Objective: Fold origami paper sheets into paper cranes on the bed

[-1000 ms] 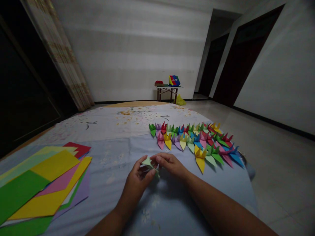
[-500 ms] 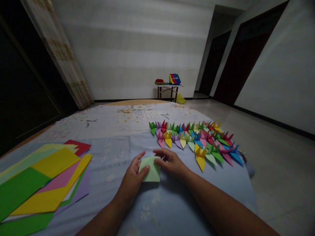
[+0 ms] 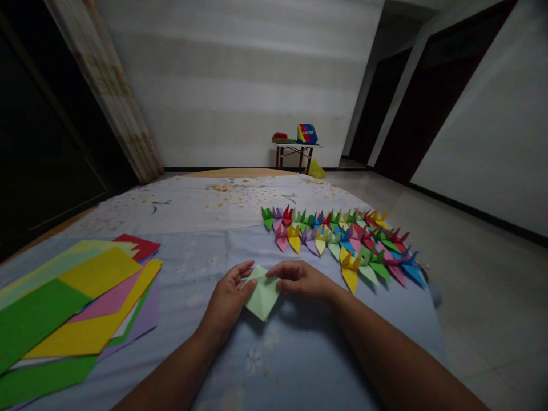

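Note:
A pale green sheet of folded origami paper (image 3: 262, 298) is held between my two hands, just above the blue cloth, with one corner pointing toward me. My left hand (image 3: 231, 291) grips its left side, thumb on top and fingers behind. On the upper right edge, my right hand (image 3: 302, 279) pinches the paper between thumb and fingers. Creases show on its face. Beyond my right hand stand rows of folded paper cranes (image 3: 319, 238) in many colours, a yellow crane (image 3: 350, 269) being among the nearest.
At the left lies a fanned pile of coloured paper sheets (image 3: 81, 308). A patterned tablecloth (image 3: 252, 362) covers the round table. Against the far wall is a small table (image 3: 295, 145) bearing a colourful box (image 3: 307, 133), with a yellow bag (image 3: 317, 168) on the floor beside it.
The green paper has turned from lying square to a diamond with a corner toward me. My right hand has closed on its right side. The view has shifted slightly.

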A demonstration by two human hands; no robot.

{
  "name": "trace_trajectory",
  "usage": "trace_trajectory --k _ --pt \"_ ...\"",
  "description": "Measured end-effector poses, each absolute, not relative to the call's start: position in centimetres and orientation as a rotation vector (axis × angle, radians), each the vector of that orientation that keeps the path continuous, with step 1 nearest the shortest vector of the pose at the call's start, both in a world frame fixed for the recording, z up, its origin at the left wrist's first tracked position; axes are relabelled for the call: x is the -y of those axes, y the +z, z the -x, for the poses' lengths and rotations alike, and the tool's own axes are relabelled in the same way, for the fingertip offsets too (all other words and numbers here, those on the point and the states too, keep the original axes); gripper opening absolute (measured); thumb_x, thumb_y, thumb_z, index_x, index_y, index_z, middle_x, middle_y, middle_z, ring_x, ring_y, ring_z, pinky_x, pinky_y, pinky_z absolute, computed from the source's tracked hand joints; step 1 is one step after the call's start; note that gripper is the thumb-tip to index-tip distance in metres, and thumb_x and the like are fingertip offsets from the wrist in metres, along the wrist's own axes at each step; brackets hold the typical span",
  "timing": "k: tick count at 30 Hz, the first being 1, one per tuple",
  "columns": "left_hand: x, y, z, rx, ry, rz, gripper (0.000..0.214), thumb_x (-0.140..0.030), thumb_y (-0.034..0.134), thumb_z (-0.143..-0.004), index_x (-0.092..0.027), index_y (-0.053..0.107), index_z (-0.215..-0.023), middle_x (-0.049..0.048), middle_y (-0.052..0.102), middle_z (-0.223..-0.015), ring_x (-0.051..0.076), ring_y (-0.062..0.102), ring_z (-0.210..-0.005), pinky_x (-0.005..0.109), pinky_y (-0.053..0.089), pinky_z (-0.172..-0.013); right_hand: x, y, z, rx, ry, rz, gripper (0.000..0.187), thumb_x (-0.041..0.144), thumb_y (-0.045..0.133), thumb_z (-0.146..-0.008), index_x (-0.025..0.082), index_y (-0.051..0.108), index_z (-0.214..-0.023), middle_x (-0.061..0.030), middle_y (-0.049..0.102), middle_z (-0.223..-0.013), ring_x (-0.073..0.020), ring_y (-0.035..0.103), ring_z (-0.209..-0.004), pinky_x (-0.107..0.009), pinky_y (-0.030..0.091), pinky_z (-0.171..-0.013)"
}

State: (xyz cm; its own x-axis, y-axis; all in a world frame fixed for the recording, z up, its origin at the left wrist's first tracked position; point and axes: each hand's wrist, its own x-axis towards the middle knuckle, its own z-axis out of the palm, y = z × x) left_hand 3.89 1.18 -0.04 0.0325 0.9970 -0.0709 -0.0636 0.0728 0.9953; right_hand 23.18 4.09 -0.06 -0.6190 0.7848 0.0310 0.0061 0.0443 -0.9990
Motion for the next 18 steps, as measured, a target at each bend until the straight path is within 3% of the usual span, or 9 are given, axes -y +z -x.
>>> trace_trajectory --k 4,8,13,18 --pt "-1.2 -0.5 -3.7 -1.244 1.089 -1.420 0.038 -0.031 0.062 -0.070 -0.015 0.061 -0.104 0.0111 0.065 -0.101 0.024 0.063 -0.089 0.038 0.049 -0.078 -4.2 0.0 -24.5 1.946 1.732 0.761 0.038 0.017 0.061 -0.070 0.017 0.059 -0.108 -0.0002 0.059 -0.082 -0.0076 0.050 -0.065 -0.022 0.040 -0.064" --pt "-1.0 -0.7 -3.3 -1.332 1.074 -1.902 0.025 -0.027 0.058 -0.073 -0.023 0.067 -0.095 0.0083 0.063 -0.107 0.025 0.055 -0.103 0.041 0.038 -0.093 -4.1 0.2 -25.0 2.246 1.429 0.903 0.048 0.004 0.051 -0.066 0.019 0.060 -0.110 0.0027 0.057 -0.073 -0.0072 0.046 -0.059 -0.019 0.037 -0.057" --pt "-0.9 -0.8 -3.1 -1.363 0.823 -2.258 0.018 -0.025 0.054 -0.077 -0.027 0.069 -0.087 0.0058 0.063 -0.101 0.025 0.053 -0.101 0.042 0.037 -0.089 -4.0 0.5 -24.9 2.417 1.038 0.944 0.044 0.004 0.052 -0.067 0.021 0.065 -0.104 0.0003 0.059 -0.079 -0.0093 0.049 -0.063 -0.020 0.039 -0.060" --pt "-1.0 -0.6 -2.9 -1.301 0.635 -2.354 0.019 -0.024 0.053 -0.079 -0.026 0.066 -0.091 0.0045 0.061 -0.102 0.023 0.051 -0.101 0.040 0.037 -0.087 -4.5 0.6 -25.3 2.463 0.974 0.970 0.028 0.013 0.061 -0.072 0.020 0.069 -0.098 -0.0003 0.053 -0.077 -0.0084 0.049 -0.062 -0.019 0.040 -0.059"
